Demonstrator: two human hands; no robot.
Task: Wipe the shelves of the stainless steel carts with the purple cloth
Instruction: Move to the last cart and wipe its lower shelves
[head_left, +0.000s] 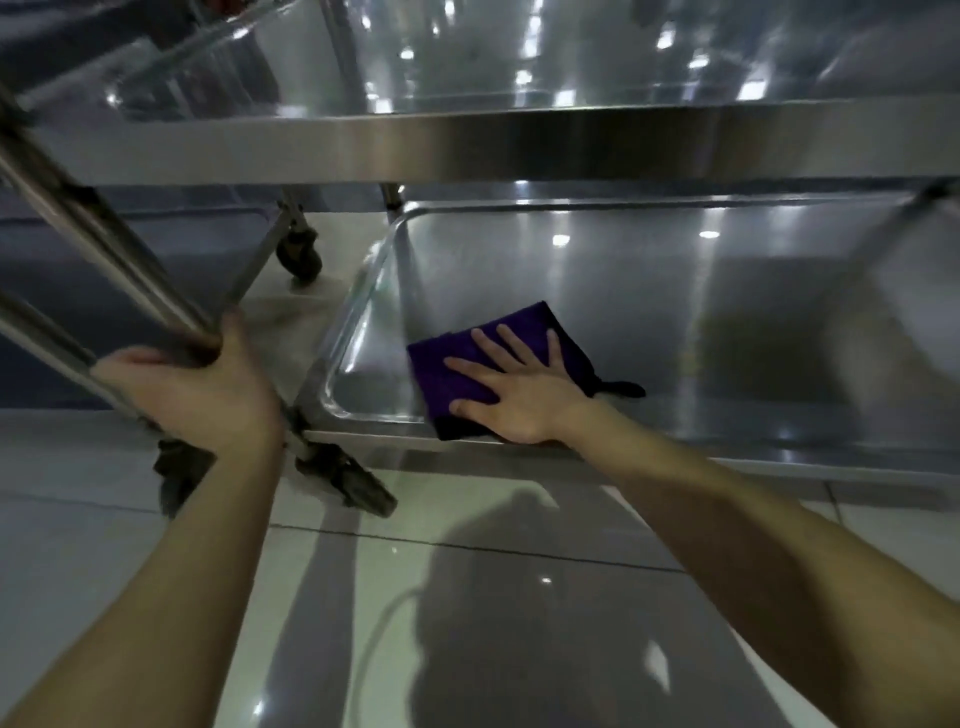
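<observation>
Right hand flat on purple cloth (bottom shelf)

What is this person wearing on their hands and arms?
Nothing, as far as the view shows. The left hand and right hand are bare, with no gloves, rings or watch visible. The left forearm and right forearm are bare too; no sleeve shows.

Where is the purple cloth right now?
In the head view, the purple cloth lies flat on the cart's lower shelf, at its front edge near the left corner, pressed under the open right hand.
</observation>
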